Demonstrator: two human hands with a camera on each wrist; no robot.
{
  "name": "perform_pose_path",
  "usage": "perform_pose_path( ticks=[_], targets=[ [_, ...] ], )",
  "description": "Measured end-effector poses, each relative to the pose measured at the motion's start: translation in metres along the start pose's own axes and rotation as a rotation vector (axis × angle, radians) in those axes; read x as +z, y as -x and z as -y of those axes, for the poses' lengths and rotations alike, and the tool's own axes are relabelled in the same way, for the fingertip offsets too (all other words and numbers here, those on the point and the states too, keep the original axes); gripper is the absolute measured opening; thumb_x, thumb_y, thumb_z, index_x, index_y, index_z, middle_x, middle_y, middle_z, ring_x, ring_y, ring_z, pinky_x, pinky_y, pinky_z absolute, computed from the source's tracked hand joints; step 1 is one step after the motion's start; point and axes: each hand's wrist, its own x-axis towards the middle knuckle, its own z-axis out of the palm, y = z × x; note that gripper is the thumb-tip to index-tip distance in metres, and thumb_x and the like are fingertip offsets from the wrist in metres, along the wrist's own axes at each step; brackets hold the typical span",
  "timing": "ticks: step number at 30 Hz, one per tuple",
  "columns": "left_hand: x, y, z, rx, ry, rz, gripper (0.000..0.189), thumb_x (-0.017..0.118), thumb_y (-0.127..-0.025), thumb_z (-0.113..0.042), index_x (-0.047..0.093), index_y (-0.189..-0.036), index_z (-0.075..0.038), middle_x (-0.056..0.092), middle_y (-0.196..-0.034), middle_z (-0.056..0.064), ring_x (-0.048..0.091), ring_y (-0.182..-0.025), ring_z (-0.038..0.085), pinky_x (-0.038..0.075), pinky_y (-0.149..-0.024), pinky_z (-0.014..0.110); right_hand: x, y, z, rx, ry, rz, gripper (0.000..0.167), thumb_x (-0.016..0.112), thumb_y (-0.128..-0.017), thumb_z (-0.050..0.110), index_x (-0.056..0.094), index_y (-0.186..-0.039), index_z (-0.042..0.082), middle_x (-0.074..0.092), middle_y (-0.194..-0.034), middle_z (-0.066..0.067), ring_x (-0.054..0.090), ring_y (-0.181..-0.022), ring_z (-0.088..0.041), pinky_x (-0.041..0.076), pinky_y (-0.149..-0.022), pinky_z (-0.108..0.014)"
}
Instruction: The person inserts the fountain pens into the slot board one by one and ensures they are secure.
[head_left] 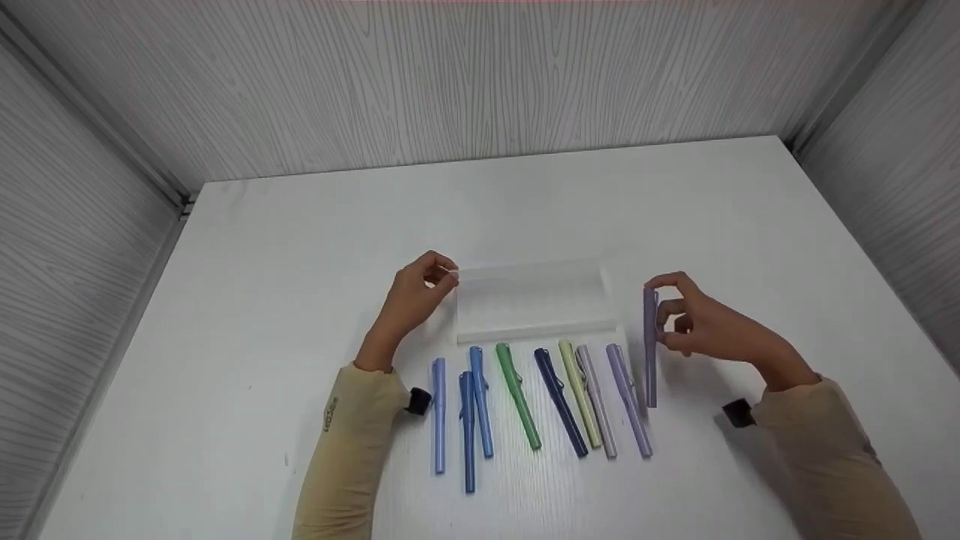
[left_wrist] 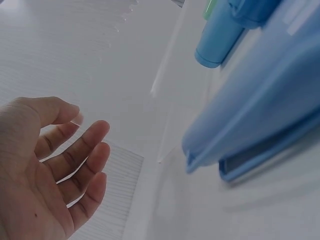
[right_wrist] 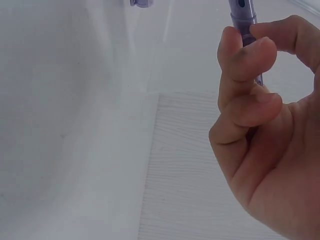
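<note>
My right hand (head_left: 701,322) pinches a purple pen (head_left: 650,360) near its capped upper part, and the pen stands nearly upright to the right of a white translucent tray (head_left: 544,328). In the right wrist view, thumb and fingers close around the same purple pen (right_wrist: 243,15). At the tray's far left corner, my left hand (head_left: 420,291) pinches the rim between thumb and forefinger, the other fingers loosely bent. No pen lies in the tray. In the left wrist view, that hand (left_wrist: 60,160) is beside the tray wall, and a periwinkle pen (left_wrist: 250,100) looms close to the camera.
Several capped pens lie in a row before the tray: a periwinkle pen (head_left: 439,420), two blue pens, a green pen (head_left: 517,394), a navy pen (head_left: 561,401), a yellow-green pen (head_left: 580,394), a pale mauve pen (head_left: 598,405) and a lavender pen (head_left: 630,401). Grey wood-grain panels surround the white table (head_left: 315,225).
</note>
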Motion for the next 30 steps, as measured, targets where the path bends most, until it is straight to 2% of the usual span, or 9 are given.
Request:
perform_pose_path(
  ticks=[4,15,22,30],
  targets=[
    [0.000,0.001,-0.001,0.000,-0.010,-0.004,0.017,0.060,-0.092,-0.020,0.063,-0.105,-0.009,0.070,-0.095,0.010,0.062,-0.090,0.021,0.046,-0.073,0.027,-0.002,-0.003,0.004,-0.014,0.001,-0.045,0.062,0.055,-0.088,-0.005,0.020,-0.137,0.008,0.057,-0.092,-0.016,0.048,-0.056,-0.009,0.044,-0.054,-0.029],
    [-0.001,0.002,-0.002,0.001,-0.005,0.000,0.017,0.059,-0.095,-0.022,0.063,-0.106,-0.010,0.071,-0.095,0.009,0.063,-0.090,0.020,0.046,-0.076,0.028,-0.008,-0.013,0.016,-0.004,0.014,-0.138,0.063,0.058,-0.091,0.002,0.019,-0.139,0.012,0.057,-0.093,-0.008,0.051,-0.059,-0.012,0.045,-0.056,-0.030],
    [-0.001,0.003,-0.001,0.015,0.000,0.000,0.017,0.059,-0.096,-0.022,0.063,-0.104,-0.009,0.071,-0.095,0.009,0.064,-0.090,0.021,0.046,-0.073,0.028,-0.006,-0.019,0.021,-0.016,0.086,-0.184,0.062,0.057,-0.091,0.003,0.021,-0.140,0.012,0.058,-0.091,-0.007,0.054,-0.064,-0.014,0.043,-0.058,-0.027],
    [0.000,0.002,-0.001,0.019,-0.002,-0.013,0.016,0.059,-0.095,-0.021,0.063,-0.104,-0.009,0.070,-0.094,0.009,0.063,-0.089,0.020,0.047,-0.074,0.028,-0.009,-0.029,0.029,-0.022,0.181,-0.244,0.064,0.060,-0.092,0.007,0.020,-0.142,0.013,0.061,-0.097,-0.010,0.059,-0.069,-0.016,0.045,-0.061,-0.026]
  ],
)
